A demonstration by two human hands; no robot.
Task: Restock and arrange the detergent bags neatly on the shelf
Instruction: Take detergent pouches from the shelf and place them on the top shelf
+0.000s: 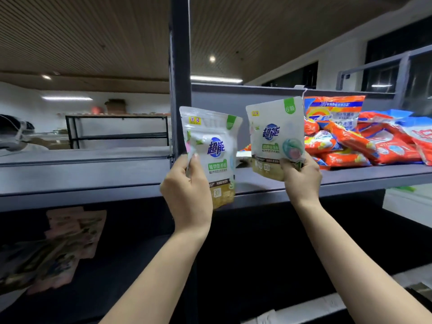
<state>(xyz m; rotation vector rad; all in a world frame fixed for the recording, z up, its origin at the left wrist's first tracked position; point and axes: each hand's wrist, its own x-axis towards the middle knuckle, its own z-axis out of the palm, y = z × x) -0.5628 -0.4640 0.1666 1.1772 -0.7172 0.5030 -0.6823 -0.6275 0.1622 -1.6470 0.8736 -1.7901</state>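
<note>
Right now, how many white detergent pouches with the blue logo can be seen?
2. One white pouch is in the left hand, the other white pouch in the right hand. More may hide behind it on the shelf.

Slatted ceiling (93,31), brown, with round spot lights (212,58) and long strip lights (216,79). Black metal rack (117,132), open-framed, against the far white wall. Cardboard box (115,105) above that rack, blurred. Dark windows (397,43), upper right. A person's head (14,132) at the left edge, partly cut off.
</note>
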